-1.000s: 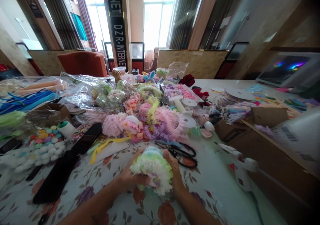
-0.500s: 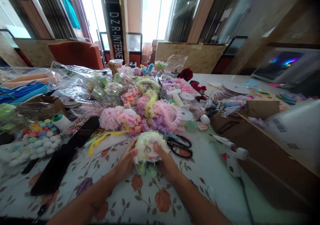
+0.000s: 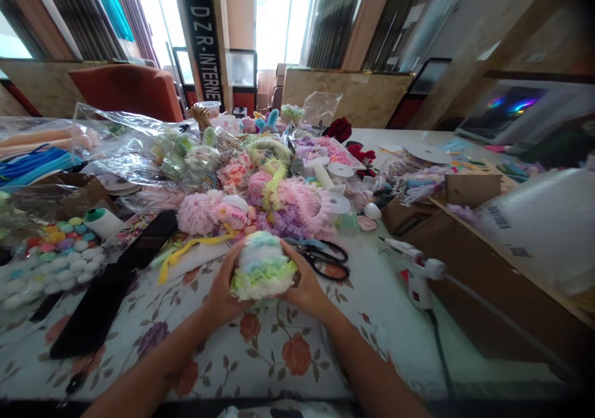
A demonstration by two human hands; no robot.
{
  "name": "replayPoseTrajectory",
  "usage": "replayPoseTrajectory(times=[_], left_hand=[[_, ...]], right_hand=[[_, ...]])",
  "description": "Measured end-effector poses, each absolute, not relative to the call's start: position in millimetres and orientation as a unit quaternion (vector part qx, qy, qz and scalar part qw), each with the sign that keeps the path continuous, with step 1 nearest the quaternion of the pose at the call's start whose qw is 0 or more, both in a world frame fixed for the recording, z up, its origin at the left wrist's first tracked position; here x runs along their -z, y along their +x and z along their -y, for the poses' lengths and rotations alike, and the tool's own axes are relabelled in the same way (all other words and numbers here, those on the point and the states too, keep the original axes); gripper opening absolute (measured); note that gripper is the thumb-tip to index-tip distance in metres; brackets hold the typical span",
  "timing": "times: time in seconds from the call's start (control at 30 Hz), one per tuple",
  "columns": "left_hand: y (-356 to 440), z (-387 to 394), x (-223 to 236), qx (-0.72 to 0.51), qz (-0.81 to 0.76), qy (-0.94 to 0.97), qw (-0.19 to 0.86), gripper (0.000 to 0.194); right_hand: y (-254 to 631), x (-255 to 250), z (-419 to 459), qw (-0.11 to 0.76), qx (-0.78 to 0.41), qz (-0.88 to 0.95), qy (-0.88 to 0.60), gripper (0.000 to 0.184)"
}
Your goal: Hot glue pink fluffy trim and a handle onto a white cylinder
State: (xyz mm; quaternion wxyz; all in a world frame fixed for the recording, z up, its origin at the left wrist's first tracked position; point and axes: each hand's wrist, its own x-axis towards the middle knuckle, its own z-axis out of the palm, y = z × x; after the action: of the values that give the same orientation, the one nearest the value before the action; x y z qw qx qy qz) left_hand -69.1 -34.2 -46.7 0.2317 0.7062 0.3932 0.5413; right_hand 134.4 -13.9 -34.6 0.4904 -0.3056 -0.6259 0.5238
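Note:
Between my two hands is a fluffy round craft piece (image 3: 263, 266), banded in white, pale blue and lime green with ruffled edges. My left hand (image 3: 226, 284) grips its left side, and my right hand (image 3: 304, 284) grips its right side with the fingers curled behind. The underside of the piece is hidden. Black-handled scissors (image 3: 328, 261) lie on the flowered tablecloth (image 3: 195, 319), just beyond my right hand. A yellow ribbon strip (image 3: 186, 250) rests past my left hand.
A heap of pink and purple trims (image 3: 297, 210) spreads behind my hands. To the right are a white glue gun (image 3: 416, 266) with its cord and a cardboard box (image 3: 488, 281). On the left lie a black phone-like object (image 3: 88, 312) and bagged pompoms (image 3: 65, 269).
The craft piece has been turned in my hands: its pink decorated face showed before, and now its ruffled striped side does. My view has shifted slightly.

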Motion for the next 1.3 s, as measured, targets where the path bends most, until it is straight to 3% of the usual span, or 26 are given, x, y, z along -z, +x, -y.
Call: replayPoseTrajectory(times=[0.13,0.33,0.43,0.6,0.7,0.97,1.13,1.3], left_hand=[[-77,34,40,-0.523,-0.307,0.795,-0.015,0.08],[-77,35,33,-0.531,-0.302,0.79,-0.058,0.078],[-78,33,42,-0.546,-0.301,0.781,-0.026,0.083],[-72,33,61,-0.589,-0.345,0.714,0.156,0.093],[-66,37,62,-0.59,-0.368,0.677,0.243,0.089],[-67,41,60,-0.587,-0.376,0.632,0.338,0.096],[-73,41,61,-0.562,-0.407,0.642,0.328,0.086],[-74,41,44,-0.591,-0.32,0.625,0.397,0.053]], right_hand=[[140,35,15,0.478,-0.469,0.676,-0.308,0.085],[135,33,21,0.507,-0.382,0.701,-0.325,0.086],[135,30,22,0.503,-0.371,0.706,-0.333,0.087],[137,26,22,0.483,-0.402,0.7,-0.34,0.105],[137,21,23,0.47,-0.457,0.68,-0.33,0.111],[139,17,27,0.475,-0.493,0.662,-0.305,0.116],[137,19,28,0.496,-0.479,0.654,-0.311,0.106],[135,19,24,0.527,-0.698,0.364,-0.32,0.071]])
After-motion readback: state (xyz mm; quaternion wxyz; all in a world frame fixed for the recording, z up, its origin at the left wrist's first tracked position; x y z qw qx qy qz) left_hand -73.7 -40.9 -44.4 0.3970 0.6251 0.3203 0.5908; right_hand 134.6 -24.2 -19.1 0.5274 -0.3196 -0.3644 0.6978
